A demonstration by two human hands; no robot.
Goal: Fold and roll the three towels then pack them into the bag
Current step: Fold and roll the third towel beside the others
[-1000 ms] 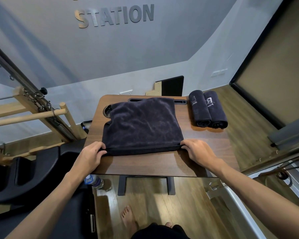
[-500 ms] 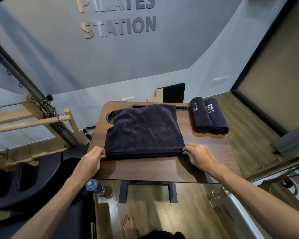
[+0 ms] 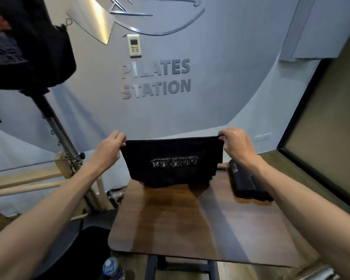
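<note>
A dark towel (image 3: 171,162) with pale upside-down lettering hangs in the air over the far part of the wooden table (image 3: 190,225). My left hand (image 3: 109,147) pinches its upper left corner and my right hand (image 3: 233,143) pinches its upper right corner, so the top edge is stretched level. The towel's lower edge touches or nearly touches the tabletop. Two rolled dark towels (image 3: 246,183) lie side by side at the table's right, partly behind my right forearm. No bag is clearly identifiable.
A black bulky object (image 3: 26,43) hangs at the upper left. Wooden bars and a metal frame (image 3: 55,126) stand left of the table. A water bottle (image 3: 112,268) sits on the floor below the table's near left corner. A grey wall with lettering is behind.
Both hands have lifted the towel's near edge up off the table, so it now hangs with its printed side facing me. The camera has tilted upward.
</note>
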